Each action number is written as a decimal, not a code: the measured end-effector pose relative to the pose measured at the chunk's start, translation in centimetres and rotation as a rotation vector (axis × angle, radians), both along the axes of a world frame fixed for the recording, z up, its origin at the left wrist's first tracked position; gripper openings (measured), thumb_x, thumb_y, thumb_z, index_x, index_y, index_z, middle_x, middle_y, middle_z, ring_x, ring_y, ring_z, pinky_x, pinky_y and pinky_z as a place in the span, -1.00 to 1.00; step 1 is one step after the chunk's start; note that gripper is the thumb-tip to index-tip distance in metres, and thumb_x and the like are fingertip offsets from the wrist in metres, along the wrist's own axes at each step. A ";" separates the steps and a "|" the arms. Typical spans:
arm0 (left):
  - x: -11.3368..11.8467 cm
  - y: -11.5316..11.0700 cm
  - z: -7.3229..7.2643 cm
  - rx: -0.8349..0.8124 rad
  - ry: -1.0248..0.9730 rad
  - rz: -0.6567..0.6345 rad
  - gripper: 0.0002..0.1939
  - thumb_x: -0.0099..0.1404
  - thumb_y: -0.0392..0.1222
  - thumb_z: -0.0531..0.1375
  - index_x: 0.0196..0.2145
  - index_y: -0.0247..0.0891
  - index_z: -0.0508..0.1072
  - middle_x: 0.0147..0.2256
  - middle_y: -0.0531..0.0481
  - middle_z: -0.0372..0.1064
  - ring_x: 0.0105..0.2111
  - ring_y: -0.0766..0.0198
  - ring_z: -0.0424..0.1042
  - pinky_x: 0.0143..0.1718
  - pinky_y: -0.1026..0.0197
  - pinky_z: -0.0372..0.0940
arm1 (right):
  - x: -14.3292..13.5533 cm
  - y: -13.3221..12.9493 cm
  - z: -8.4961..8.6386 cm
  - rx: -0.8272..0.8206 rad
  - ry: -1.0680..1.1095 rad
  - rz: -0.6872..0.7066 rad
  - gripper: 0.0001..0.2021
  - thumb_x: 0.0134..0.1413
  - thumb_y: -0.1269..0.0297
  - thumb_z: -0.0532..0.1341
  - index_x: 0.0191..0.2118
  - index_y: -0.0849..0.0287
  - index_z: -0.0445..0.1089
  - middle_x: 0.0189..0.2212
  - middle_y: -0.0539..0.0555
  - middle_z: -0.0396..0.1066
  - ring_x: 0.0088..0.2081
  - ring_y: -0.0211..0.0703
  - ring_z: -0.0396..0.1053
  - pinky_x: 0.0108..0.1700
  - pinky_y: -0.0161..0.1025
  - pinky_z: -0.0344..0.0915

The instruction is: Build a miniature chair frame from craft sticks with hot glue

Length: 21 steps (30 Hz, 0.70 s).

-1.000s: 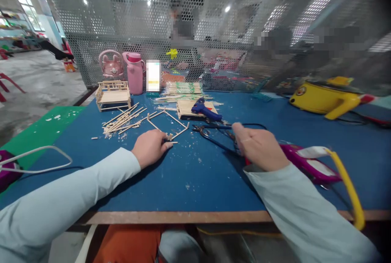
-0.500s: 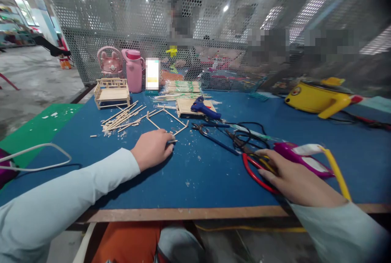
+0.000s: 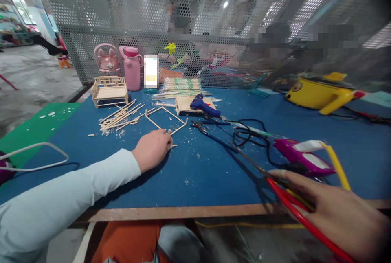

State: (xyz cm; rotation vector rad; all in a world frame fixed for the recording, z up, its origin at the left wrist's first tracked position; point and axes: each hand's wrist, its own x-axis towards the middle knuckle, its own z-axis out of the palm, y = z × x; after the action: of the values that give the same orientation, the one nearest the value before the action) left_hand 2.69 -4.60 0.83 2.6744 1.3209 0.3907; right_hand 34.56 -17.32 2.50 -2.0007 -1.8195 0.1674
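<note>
My left hand [image 3: 155, 149] is closed near the middle of the blue table, its fingers pinching a thin wooden stick [image 3: 174, 145] whose end pokes out. Right at these fingertips lies an angular outline of joined sticks [image 3: 172, 114]. My right hand [image 3: 324, 198], blurred, is wrapped around pliers [image 3: 284, 193] with red and yellow handles, raised above the table's front right. Their dark jaws point toward blue-handled cutters [image 3: 214, 136] lying on the table. A loose pile of sticks [image 3: 122, 116] lies beyond my left hand.
A small stick-built bench [image 3: 110, 92] stands at the back left beside a pink bottle [image 3: 132, 69]. A blue glue gun [image 3: 204, 106] rests on a stick panel [image 3: 181, 106]. To the right are a purple device [image 3: 302, 157], black cable [image 3: 262, 126] and yellow pot [image 3: 314, 94].
My right hand has lifted the red-and-yellow pliers off the table and drawn them toward the front right. My left hand has barely moved, its fingers turning slightly around the stick.
</note>
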 end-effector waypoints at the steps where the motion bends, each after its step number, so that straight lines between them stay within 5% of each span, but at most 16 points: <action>1: 0.0 0.0 0.0 -0.009 -0.001 -0.007 -0.80 0.25 -0.24 0.01 -0.39 -0.28 0.42 -0.33 -0.09 0.36 -0.29 0.18 0.37 -0.26 0.17 0.28 | -0.7 0.0 0.3 -0.054 0.031 0.020 -0.66 -0.24 0.10 0.27 -0.22 -0.41 0.34 -0.32 0.12 0.48 -0.30 0.08 0.44 -0.34 -0.11 0.33; 4: 0.0 0.0 0.0 0.006 0.011 -0.035 -0.78 0.26 -0.26 -0.01 -0.42 -0.28 0.41 -0.34 -0.10 0.35 -0.28 0.18 0.36 -0.28 0.18 0.27 | -3.1 0.5 1.5 -0.130 0.148 0.059 -0.49 -0.18 0.13 0.20 0.00 -0.20 0.21 -0.22 0.13 0.45 -0.27 0.03 0.44 -0.26 -0.13 0.37; 7: -0.2 -0.2 -0.3 0.027 -0.008 -0.034 -0.78 0.27 -0.27 -0.03 -0.40 -0.28 0.40 -0.31 -0.11 0.34 -0.26 0.17 0.33 -0.28 0.18 0.26 | -5.6 1.7 2.3 -0.072 0.198 0.057 -0.48 -0.14 0.10 0.15 0.03 0.03 0.18 -0.35 0.17 0.46 -0.36 -0.01 0.45 -0.34 -0.19 0.38; 12: -0.8 -0.1 -0.4 -0.091 -0.253 -0.003 -0.82 0.25 -0.27 0.00 -0.45 -0.27 0.36 -0.39 -0.04 0.37 -0.36 0.24 0.31 -0.30 0.21 0.20 | -7.7 5.4 1.2 -0.061 -0.145 0.097 -0.58 -0.08 0.14 0.13 -0.06 0.21 0.27 -0.47 0.14 0.45 -0.44 -0.01 0.43 -0.39 -0.17 0.33; 18: -0.3 0.0 0.4 -0.553 -0.753 0.043 -0.77 0.22 -0.15 0.04 -0.53 -0.30 0.23 -0.59 0.14 0.14 -0.57 0.44 0.13 -0.46 0.32 0.10 | -7.8 7.8 1.2 -0.021 -0.494 0.271 -0.64 -0.03 0.22 0.11 -0.11 0.28 0.37 -0.27 0.27 0.43 -0.26 0.08 0.42 -0.26 -0.08 0.32; 21: 0.1 -0.2 0.5 -0.801 -0.932 0.019 -0.73 0.20 -0.08 0.06 -0.54 -0.30 0.19 -0.61 0.18 0.05 -0.63 0.49 0.05 -0.54 0.35 0.06 | -9.9 8.2 2.7 0.087 -0.392 0.446 -0.67 0.07 0.23 0.05 -0.08 0.22 0.36 -0.22 0.19 0.44 -0.22 -0.03 0.40 -0.20 -0.15 0.31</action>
State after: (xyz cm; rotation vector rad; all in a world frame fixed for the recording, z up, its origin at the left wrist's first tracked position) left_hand 2.79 -4.78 1.38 1.4954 0.9023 0.7713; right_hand 24.69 -9.12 5.25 -1.6217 -2.4565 -0.1851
